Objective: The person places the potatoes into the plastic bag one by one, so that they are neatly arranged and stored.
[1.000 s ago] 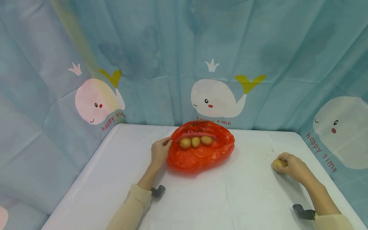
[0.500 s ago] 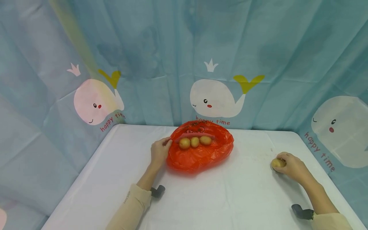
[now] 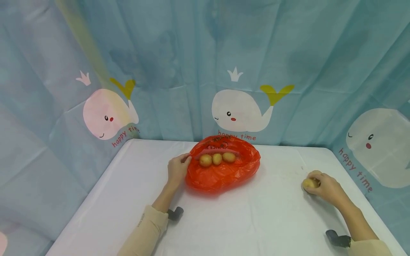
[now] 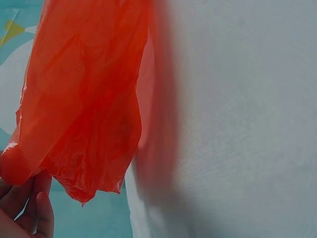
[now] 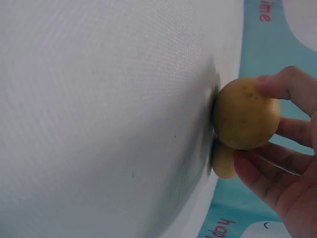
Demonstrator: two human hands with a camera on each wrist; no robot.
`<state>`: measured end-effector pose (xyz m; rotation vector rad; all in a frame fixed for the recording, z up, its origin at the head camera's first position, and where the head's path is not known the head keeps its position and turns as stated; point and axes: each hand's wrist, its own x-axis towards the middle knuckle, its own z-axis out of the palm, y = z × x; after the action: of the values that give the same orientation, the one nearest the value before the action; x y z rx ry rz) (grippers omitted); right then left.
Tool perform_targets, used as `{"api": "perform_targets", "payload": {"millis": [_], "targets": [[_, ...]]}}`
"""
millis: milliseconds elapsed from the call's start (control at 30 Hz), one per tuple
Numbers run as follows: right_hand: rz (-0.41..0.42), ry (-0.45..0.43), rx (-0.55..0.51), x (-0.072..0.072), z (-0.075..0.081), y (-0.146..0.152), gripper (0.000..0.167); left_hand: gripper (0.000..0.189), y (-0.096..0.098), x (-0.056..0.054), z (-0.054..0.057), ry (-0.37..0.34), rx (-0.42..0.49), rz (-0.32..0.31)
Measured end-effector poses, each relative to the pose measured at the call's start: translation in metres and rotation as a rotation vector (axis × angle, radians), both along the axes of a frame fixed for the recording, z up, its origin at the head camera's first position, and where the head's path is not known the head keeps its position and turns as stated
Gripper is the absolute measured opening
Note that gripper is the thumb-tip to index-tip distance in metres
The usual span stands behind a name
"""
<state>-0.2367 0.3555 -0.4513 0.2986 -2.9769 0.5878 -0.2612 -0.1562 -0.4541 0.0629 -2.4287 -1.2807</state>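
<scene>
My left hand pinches the left rim of a red plastic bag, which lies with its mouth spread wide. Three potatoes sit side by side in the bag. In the left wrist view the bag hangs from the fingers as a thin, creased sheet. Far to the right, my right hand grips a potato close to the tabletop. The right wrist view shows thumb and fingers around this round potato. A second potato lies just behind it, partly hidden by the first one and the fingers.
A white cloth covers the table. Blue curtains printed with whales stand along its back and sides. Dark strap-like pieces stick out near both sleeve cuffs.
Almost nothing differs; the whole head view shifts slightly. Both hands keep their holds, the left on the bag rim and the right on the potato.
</scene>
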Motion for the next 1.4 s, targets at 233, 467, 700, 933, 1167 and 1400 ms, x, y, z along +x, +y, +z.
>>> {"api": "perform_targets", "payload": {"millis": [233, 467, 700, 933, 1167, 1400], "targets": [[-0.027, -0.022, -0.015, 0.002, 0.0, 0.0, 0.044, 0.028, 0.0, 0.001, -0.001, -0.002, -0.007, 0.007], [-0.041, -0.04, -0.044, 0.003, -0.001, 0.001, 0.047, 0.027, 0.0, 0.0, -0.002, 0.014, -0.022, 0.009], [-0.035, -0.037, -0.071, 0.003, 0.001, 0.001, 0.044, 0.027, 0.001, 0.001, -0.002, 0.022, -0.012, 0.004], [-0.032, -0.051, -0.1, 0.002, 0.005, -0.001, 0.051, 0.027, 0.001, 0.0, 0.0, 0.014, -0.01, 0.006], [-0.053, -0.054, -0.118, 0.002, 0.009, -0.008, 0.057, 0.027, 0.003, 0.0, 0.0, 0.0, 0.0, 0.012], [-0.07, -0.06, -0.155, 0.001, 0.016, -0.015, 0.057, 0.029, 0.003, 0.001, 0.001, -0.014, 0.01, 0.004]]}}
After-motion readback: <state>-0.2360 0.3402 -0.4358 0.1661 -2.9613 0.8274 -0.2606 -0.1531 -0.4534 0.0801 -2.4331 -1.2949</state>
